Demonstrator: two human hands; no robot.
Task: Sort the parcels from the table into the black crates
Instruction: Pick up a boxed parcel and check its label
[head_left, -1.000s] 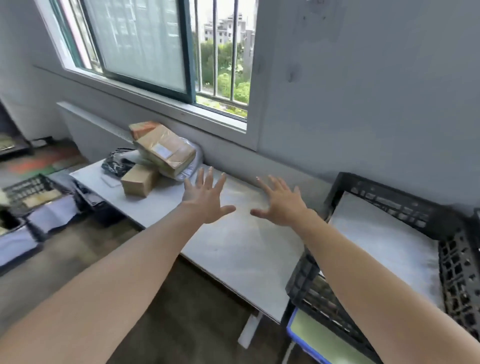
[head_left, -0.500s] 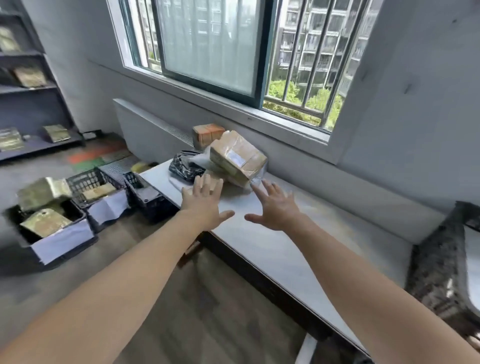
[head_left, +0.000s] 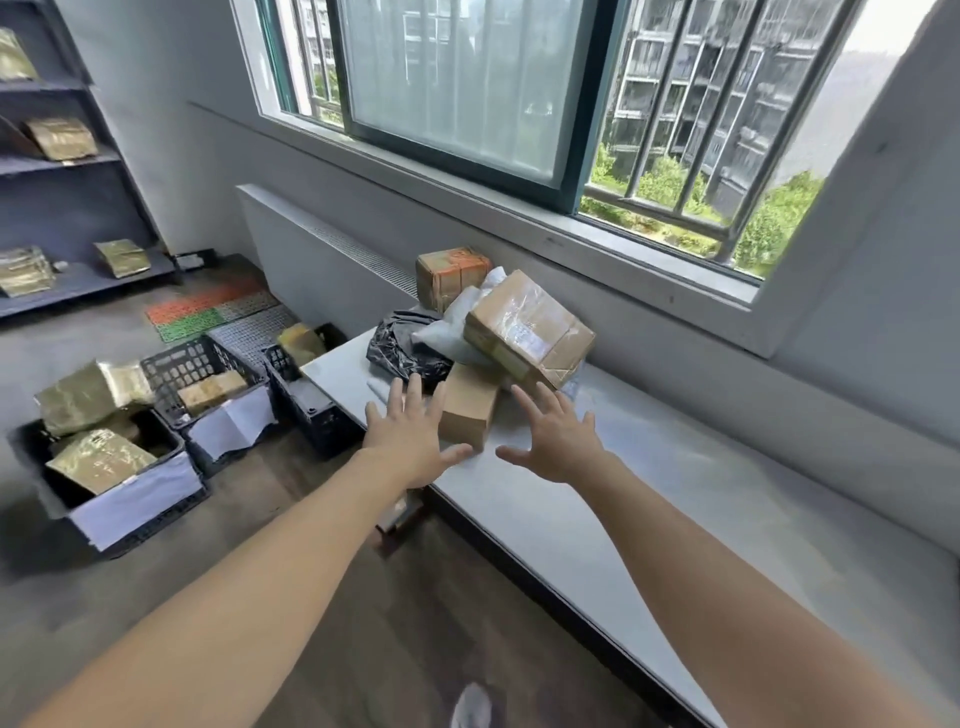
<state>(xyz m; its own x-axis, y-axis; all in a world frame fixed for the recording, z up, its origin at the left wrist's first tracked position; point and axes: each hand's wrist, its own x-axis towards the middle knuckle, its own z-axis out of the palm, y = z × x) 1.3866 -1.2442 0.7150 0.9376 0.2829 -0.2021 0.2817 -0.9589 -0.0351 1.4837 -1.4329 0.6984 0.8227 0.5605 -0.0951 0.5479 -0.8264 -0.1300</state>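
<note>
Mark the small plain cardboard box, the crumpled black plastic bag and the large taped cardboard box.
small plain cardboard box (head_left: 467, 405), head view, its upper face.
crumpled black plastic bag (head_left: 402, 349), head view, its wrinkled middle.
large taped cardboard box (head_left: 527, 327), head view, its taped upper face.

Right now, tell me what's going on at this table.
A person stretches both open hands over the table: the left hand and right hand flank a small brown box, gripping nothing yet. A larger taped box leans over it, beside a black bag. The black crates on the floor already hold some parcels.
</note>
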